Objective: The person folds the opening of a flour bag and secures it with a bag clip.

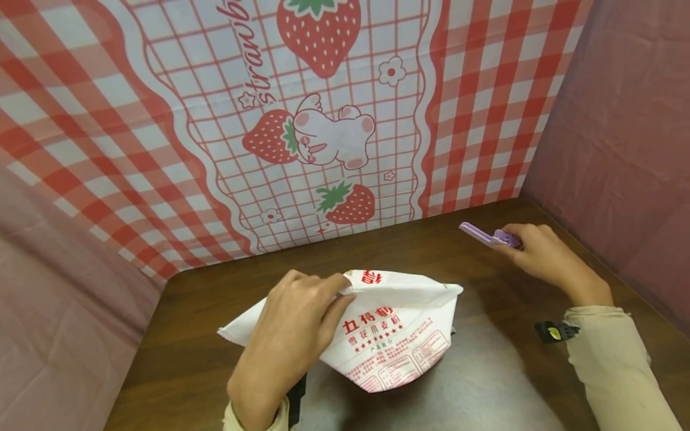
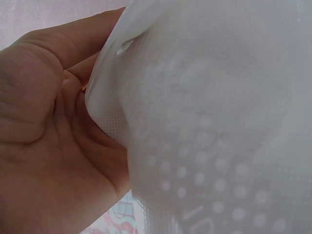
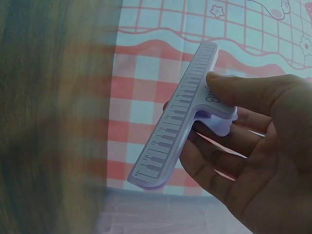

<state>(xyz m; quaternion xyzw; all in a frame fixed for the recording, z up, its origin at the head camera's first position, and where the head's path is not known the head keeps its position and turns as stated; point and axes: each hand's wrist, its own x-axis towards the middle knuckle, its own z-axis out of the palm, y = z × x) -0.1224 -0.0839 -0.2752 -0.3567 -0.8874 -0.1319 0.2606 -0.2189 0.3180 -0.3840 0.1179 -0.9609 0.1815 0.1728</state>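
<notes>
A red-and-white checked cloth with strawberry prints (image 1: 490, 108) stands as the backdrop, and before it spreads the brown surface (image 1: 420, 245). Over the near part of that surface is a white bag with red print (image 1: 399, 341), its upper edge stretched out sideways to a corner at each end; it is probably held by this edge so that the mouth lies flat and the body does not slump, though whether its base rests on the surface I cannot tell. Smaller is the purple clip (image 3: 175, 117), to the right of the bag and well apart from it — gripped at its short handles, probably so that the long bar is left unobstructed. The hands are well apart too: the left hand (image 1: 296, 323) curls over the bag's upper edge, thumb and fingers closed on it, while the right hand (image 1: 539, 251) pinches the clip's handles between thumb and bent fingers — how hard it squeezes, I cannot tell
</notes>
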